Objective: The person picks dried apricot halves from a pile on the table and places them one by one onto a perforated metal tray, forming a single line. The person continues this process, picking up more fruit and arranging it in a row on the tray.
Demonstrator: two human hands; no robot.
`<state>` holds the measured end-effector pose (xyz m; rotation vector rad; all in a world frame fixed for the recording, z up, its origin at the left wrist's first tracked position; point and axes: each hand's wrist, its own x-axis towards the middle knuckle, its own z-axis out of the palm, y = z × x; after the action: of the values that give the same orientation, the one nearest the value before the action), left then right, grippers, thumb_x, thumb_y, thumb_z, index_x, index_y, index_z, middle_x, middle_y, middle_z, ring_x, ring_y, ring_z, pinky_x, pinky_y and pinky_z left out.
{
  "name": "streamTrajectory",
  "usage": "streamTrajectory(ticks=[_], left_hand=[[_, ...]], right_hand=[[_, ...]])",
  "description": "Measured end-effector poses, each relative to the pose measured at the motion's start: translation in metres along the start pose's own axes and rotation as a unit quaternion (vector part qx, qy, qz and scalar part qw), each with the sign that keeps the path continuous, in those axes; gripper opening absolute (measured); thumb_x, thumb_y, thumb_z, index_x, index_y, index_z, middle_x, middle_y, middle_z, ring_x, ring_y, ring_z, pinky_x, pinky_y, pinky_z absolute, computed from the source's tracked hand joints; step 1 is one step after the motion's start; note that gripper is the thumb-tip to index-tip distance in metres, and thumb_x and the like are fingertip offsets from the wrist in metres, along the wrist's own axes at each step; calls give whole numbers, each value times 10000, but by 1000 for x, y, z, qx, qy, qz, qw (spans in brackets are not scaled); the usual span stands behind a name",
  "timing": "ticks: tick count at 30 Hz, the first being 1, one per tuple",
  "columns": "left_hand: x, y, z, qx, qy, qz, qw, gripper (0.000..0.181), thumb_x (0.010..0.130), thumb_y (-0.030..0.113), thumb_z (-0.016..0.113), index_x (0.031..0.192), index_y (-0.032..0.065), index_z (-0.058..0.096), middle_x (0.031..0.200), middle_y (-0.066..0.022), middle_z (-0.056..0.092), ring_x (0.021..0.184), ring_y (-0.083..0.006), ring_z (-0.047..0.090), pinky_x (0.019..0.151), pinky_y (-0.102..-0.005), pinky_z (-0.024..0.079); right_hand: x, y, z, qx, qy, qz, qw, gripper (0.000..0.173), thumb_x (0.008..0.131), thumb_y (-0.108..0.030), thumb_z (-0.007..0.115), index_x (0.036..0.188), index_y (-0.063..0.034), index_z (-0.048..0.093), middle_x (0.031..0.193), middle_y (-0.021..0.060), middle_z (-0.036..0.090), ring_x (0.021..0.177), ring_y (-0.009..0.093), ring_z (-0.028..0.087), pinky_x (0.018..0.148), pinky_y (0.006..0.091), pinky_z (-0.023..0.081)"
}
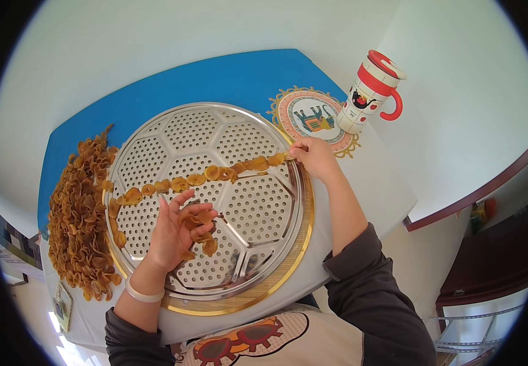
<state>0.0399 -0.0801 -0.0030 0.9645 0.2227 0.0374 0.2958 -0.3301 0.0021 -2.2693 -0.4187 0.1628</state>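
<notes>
My right hand (310,155) pinches the end of a row of dried fruit slices (195,179) at the right rim of a round perforated metal steamer tray (259,206). The amber-brown slices run across the tray and bend down along its left rim. Over the tray's lower left part is my left hand (177,228), palm up with fingers spread, and several loose slices (197,219) lie on or against its fingers. Below them, more slices are near the tray's surface. A thin stick-like piece (252,175) lies just under the row. The tray rests on a gold-rimmed round mat (236,303).
A large heap of dried slices (81,219) lies left of the tray, with a phone-like object (62,306) below it. At the upper right, a lidded mug (367,94) with a red handle stands on a round elephant-patterned placemat (287,107). The table has a blue surface (154,89) and a white cover.
</notes>
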Motion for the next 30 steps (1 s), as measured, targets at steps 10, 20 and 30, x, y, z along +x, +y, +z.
streamTrajectory(ticks=[10,20,30], left_hand=[[0,0,0,11,0,5,1000,719,987,641,248,1418,73,343,1236,-209,570,1152,-297,591,936,-354,520],[-1,0,0,12,1,6,1000,719,990,638,230,1416,70,347,1231,-201,572,1153,-295,593,932,-351,523],[-1,1,0,2,7,-2,1000,706,997,624,214,1410,69,354,1227,-194,574,1156,-297,589,942,-360,516]], right_hand=[[-3,-1,-4,35,-18,-21,999,189,823,-145,710,981,-43,729,895,108,711,834,223,671,764,340,511],[-12,-12,-14,-57,-97,-75,991,336,725,-145,807,1044,-85,725,1024,126,667,958,275,637,832,388,508],[-7,-10,-7,-73,-64,-112,989,307,745,-101,772,1045,-65,716,1002,118,646,928,266,613,833,377,492]])
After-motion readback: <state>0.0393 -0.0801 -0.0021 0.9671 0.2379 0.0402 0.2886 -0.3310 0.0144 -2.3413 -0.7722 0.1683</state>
